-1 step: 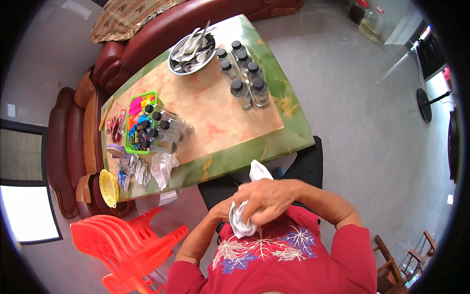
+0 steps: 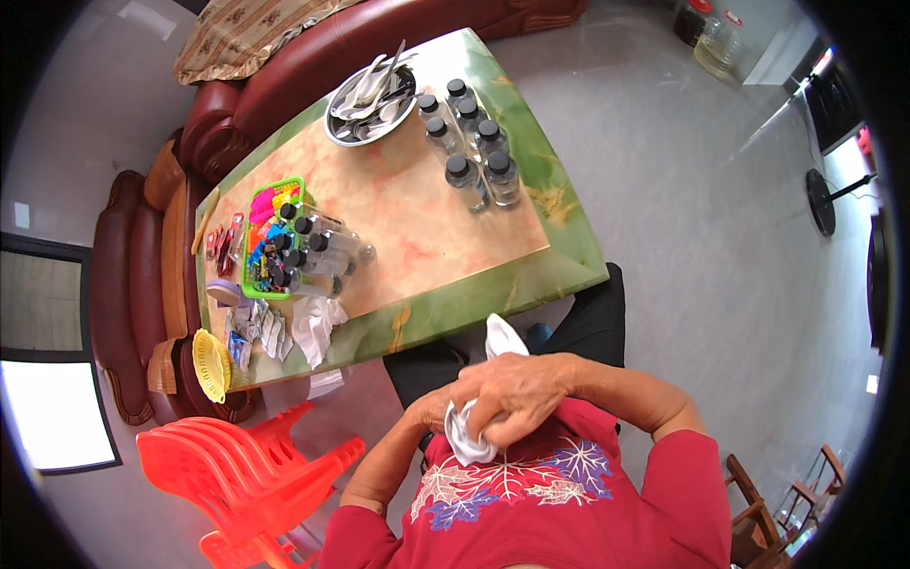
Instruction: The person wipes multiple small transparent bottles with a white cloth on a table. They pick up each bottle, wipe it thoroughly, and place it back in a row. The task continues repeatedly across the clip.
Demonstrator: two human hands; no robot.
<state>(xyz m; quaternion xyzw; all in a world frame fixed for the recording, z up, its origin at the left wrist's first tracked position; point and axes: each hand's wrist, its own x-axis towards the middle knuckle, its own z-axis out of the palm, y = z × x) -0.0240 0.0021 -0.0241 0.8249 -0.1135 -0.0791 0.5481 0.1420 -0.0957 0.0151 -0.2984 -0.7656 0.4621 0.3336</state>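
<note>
A white cloth (image 2: 471,438) is bunched between both hands, close against the person's red shirt, just off the near edge of the green-rimmed marble table (image 2: 569,256). The right hand (image 2: 517,391) lies over it with fingers curled tight onto the fabric; the left hand (image 2: 434,410) is mostly hidden beneath, so its grip cannot be told. On the table, clear black-capped bottles (image 2: 471,142) stand grouped beside a metal bowl (image 2: 368,100) holding spoons. A green basket (image 2: 270,237) holds bright coloured items, with more bottles (image 2: 318,248) lying against it.
</note>
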